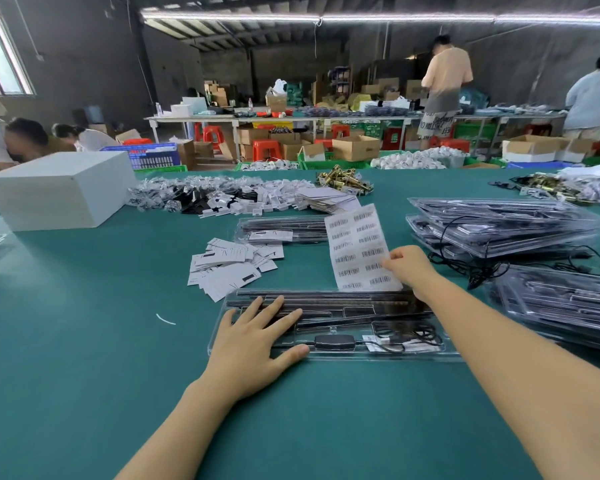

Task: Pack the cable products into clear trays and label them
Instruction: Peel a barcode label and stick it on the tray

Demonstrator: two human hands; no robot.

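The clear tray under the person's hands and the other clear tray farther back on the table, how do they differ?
The near tray lies closest to the person, with the left hand resting flat on it; the far tray lies untouched. The far tray has a white card on top; none shows on the near one. The sheet of barcode labels, pinched by the right hand, hides the far tray's right end. Both are clear and hold long dark strips.

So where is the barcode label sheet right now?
In the head view, right of centre, the barcode label sheet stands above the far edge of the near clear tray, pinched at its right edge by the right hand.
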